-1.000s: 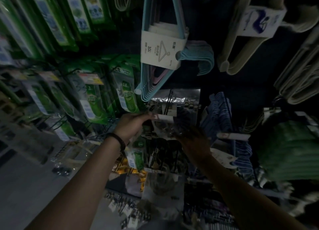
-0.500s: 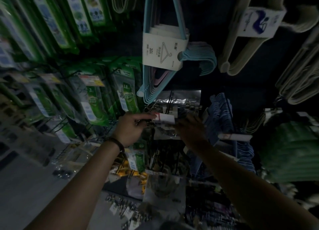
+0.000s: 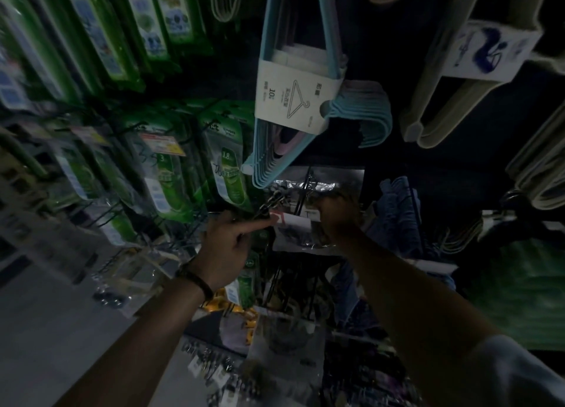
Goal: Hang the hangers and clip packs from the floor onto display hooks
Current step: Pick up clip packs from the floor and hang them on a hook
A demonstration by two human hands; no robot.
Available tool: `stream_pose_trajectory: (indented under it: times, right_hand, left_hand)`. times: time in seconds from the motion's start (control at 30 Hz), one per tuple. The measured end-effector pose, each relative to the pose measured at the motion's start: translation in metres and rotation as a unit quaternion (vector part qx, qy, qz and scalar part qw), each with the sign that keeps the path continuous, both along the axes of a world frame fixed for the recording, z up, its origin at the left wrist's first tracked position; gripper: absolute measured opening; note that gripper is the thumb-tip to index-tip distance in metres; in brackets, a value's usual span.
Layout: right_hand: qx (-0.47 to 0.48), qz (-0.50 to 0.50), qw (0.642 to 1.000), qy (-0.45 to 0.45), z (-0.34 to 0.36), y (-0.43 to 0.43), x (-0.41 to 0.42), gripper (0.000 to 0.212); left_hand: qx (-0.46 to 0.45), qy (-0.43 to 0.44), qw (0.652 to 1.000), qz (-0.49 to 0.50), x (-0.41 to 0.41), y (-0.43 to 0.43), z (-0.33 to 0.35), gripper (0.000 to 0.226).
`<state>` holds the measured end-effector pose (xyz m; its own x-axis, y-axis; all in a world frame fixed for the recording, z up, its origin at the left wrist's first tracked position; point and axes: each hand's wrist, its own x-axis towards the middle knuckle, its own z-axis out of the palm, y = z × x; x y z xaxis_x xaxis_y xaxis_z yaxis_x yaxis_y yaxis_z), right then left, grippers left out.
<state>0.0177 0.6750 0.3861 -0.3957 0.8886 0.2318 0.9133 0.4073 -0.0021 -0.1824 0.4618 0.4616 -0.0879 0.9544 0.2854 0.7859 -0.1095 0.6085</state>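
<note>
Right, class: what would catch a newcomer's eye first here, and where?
The bundle of blue hangers in its white paper band, hanging top centre, stands out first. Just below, the left hand and right hand hold a clear clip pack; green packs fill the left wall.

I see dim shop (very dark): black display wall (image 3: 428, 107) ahead, pale grey floor (image 3: 46, 330) lower left, green packets (image 3: 165, 177) hanging left.

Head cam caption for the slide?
Left hand and right hand hold a clip pack at a hook below blue hangers.
</note>
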Motion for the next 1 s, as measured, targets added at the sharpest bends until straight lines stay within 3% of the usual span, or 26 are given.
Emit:
stream_pose_trajectory:
  times: [0.17, 0.3, 0.43, 0.57, 0.7, 0.9, 1.0]
  right_hand:
    - [-0.007, 0.029, 0.997, 0.073, -0.007, 0.007, -0.001, 0.058]
    - [0.012, -0.014, 0.982, 0.186, -0.019, -0.010, 0.004, 0.053]
    - [0.124, -0.037, 0.937, 0.324, -0.030, -0.064, 0.006, 0.029]
    - [-0.015, -0.059, 0.903, 0.426, -0.026, -0.153, -0.002, 0.021]
    - [-0.103, -0.014, 0.911, 0.399, -0.047, -0.215, -0.012, 0.019]
    - [-0.009, 0.050, 0.971, 0.234, -0.052, -0.242, -0.032, 0.049]
    - [-0.045, 0.075, 0.988, 0.127, -0.047, -0.233, -0.033, 0.059]
  left_hand:
    - [-0.019, -0.022, 0.999, -0.014, 0.004, -0.006, 0.001, 0.056]
    - [-0.031, -0.057, 0.997, -0.028, -0.013, -0.009, -0.007, 0.052]
    - [-0.063, -0.094, 0.993, 0.014, -0.031, -0.014, -0.007, 0.035]
    - [-0.105, -0.128, 0.986, 0.006, -0.048, -0.019, -0.009, 0.028]
    - [-0.176, -0.099, 0.979, -0.027, -0.060, -0.021, -0.015, 0.022]
    - [-0.316, -0.066, 0.942, -0.092, -0.068, -0.021, -0.043, 0.038]
    - [-0.317, -0.082, 0.936, -0.130, -0.056, -0.022, -0.047, 0.028]
